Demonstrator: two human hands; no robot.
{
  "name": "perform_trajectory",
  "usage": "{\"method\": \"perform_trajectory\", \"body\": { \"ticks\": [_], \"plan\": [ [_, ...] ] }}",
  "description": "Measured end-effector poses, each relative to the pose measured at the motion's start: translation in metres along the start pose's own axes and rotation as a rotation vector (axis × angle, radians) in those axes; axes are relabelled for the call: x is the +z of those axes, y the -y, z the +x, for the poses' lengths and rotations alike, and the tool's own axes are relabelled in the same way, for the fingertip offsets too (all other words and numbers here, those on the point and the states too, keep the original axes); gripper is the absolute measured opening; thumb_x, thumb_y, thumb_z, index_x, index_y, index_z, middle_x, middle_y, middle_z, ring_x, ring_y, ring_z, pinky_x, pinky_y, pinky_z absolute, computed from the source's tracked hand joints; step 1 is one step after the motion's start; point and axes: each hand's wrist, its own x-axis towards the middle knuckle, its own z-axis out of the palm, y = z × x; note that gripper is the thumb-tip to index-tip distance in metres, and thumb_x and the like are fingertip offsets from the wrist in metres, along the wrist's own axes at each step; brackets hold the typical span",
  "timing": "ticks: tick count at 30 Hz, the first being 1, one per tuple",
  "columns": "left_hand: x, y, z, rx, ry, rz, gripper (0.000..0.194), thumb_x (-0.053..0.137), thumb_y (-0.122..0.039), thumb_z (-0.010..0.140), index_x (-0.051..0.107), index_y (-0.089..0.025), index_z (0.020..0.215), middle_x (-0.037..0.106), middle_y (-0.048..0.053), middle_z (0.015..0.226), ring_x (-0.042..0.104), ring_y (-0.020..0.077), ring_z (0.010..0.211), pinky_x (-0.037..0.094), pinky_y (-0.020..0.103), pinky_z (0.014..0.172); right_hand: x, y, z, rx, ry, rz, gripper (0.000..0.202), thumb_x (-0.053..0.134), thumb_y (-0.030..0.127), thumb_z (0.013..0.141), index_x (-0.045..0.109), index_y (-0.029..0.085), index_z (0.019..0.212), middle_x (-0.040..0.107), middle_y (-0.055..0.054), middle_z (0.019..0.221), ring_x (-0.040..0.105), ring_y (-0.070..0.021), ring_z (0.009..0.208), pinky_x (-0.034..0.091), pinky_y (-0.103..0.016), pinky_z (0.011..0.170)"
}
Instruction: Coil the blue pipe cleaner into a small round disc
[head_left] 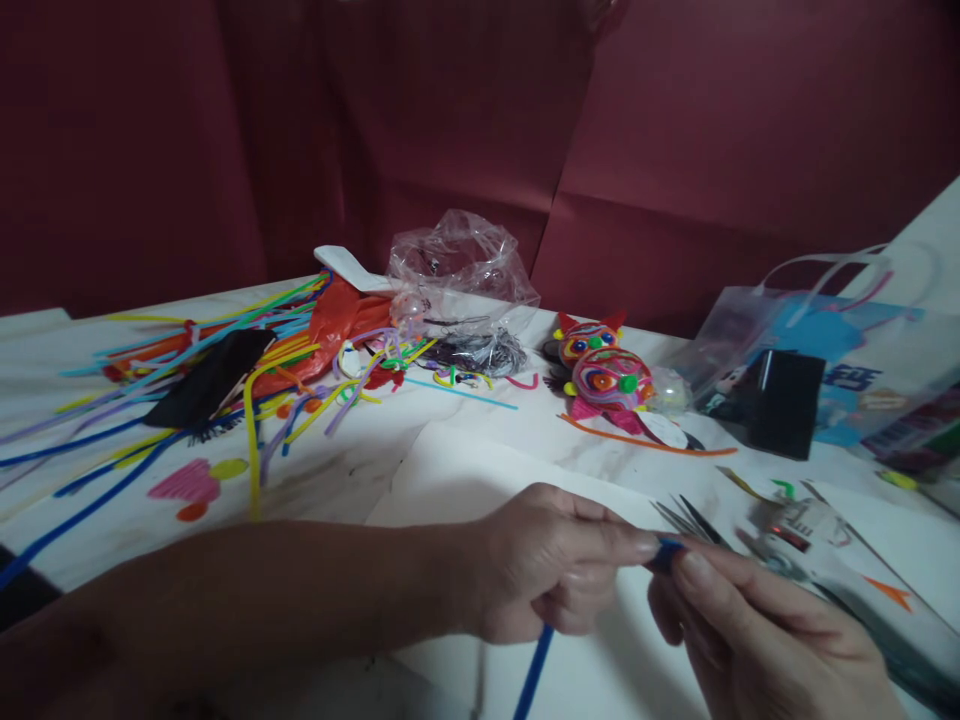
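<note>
Both hands meet low in the frame over a white sheet of paper (480, 480) on the pale table (45, 350). The left hand (547, 565) comes in from the left, forearm lying across the table edge, and its thumb and forefinger are pressed together on the upper end of a blue pipe cleaner (534, 672). The right hand (757, 630) enters from the lower right; its thumb and forefinger close on the same end, so the fingertips of both hands touch or nearly touch at that spot. Only a short blue nub shows between the two pinches; the stem passes behind the left palm and emerges below it, running down and slightly left to the bottom edge of the frame. The pipe cleaner is a uniform bright blue, thin, fuzzy and straight over its visible length. The remaining fingers of each hand are loosely curled. Just beyond the fingertips lies a pair of tweezers (686, 520). Farther back stand a multicoloured pipe-cleaner figure (604, 375), a crumpled clear plastic bag (461, 265), and a loose heap of coloured pipe cleaners (225, 360) at left.
</note>
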Motion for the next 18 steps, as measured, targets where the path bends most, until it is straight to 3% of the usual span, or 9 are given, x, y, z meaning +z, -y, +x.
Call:
{"method": "perform_trajectory", "body": {
  "ticks": [3,6,8,11,14,18],
  "plan": [
    [-0.003,-0.001,0.004,-0.011,-0.054,0.036,0.018,0.058,-0.025,0.072,0.045,-0.016,0.062,0.024,-0.011,0.035,0.013,0.0025,0.033,0.004,0.02,0.037,-0.005,-0.001,0.005,-0.089,0.07,-0.294,0.018,0.066,0.036,0.073,0.069,0.021,0.065,0.053,-0.001,0.052,0.047,-0.0134,0.048,0.041,-0.021,0.04],
    [-0.006,-0.001,0.007,-0.039,-0.128,0.08,0.021,0.058,-0.025,0.07,0.043,-0.017,0.058,0.024,-0.011,0.034,0.013,0.0024,0.032,0.004,0.021,0.036,-0.01,0.0,0.01,-0.248,0.163,-0.557,0.014,0.062,0.035,0.076,0.068,0.022,0.076,0.058,-0.001,0.06,0.053,-0.0151,0.053,0.044,-0.02,0.043],
    [-0.009,0.0,0.01,-0.069,-0.191,0.167,0.021,0.058,-0.023,0.068,0.043,-0.017,0.056,0.024,-0.011,0.033,0.014,0.0025,0.031,0.005,0.021,0.035,-0.012,0.002,0.013,-0.372,0.227,-0.665,0.012,0.06,0.031,0.078,0.066,0.023,0.085,0.059,-0.001,0.065,0.055,-0.0156,0.057,0.045,-0.021,0.047],
    [-0.014,-0.002,0.011,-0.093,-0.234,0.335,0.019,0.059,-0.022,0.067,0.046,-0.016,0.055,0.025,-0.01,0.031,0.016,0.0032,0.03,0.005,0.022,0.034,-0.013,0.006,0.015,-0.477,0.393,-0.764,0.01,0.053,0.023,0.083,0.063,0.021,0.082,0.055,-0.002,0.064,0.055,-0.0146,0.056,0.045,-0.021,0.047],
    [-0.021,-0.006,0.01,-0.141,-0.09,0.389,0.023,0.065,-0.031,0.065,0.05,-0.016,0.059,0.025,-0.011,0.033,0.015,0.0027,0.031,0.005,0.022,0.034,-0.01,0.012,0.015,-0.501,0.468,-0.736,0.015,0.051,0.022,0.084,0.062,0.022,0.075,0.056,-0.003,0.063,0.056,-0.0151,0.054,0.045,-0.021,0.045],
    [-0.02,-0.012,0.007,-0.167,0.113,0.301,0.034,0.07,-0.043,0.06,0.05,-0.015,0.063,0.024,-0.012,0.035,0.013,0.0019,0.032,0.004,0.022,0.035,-0.006,0.018,0.01,-0.453,0.334,-0.561,0.012,0.058,0.028,0.08,0.066,0.026,0.071,0.059,-0.002,0.061,0.057,-0.017,0.053,0.044,-0.023,0.041]
  ]
}}
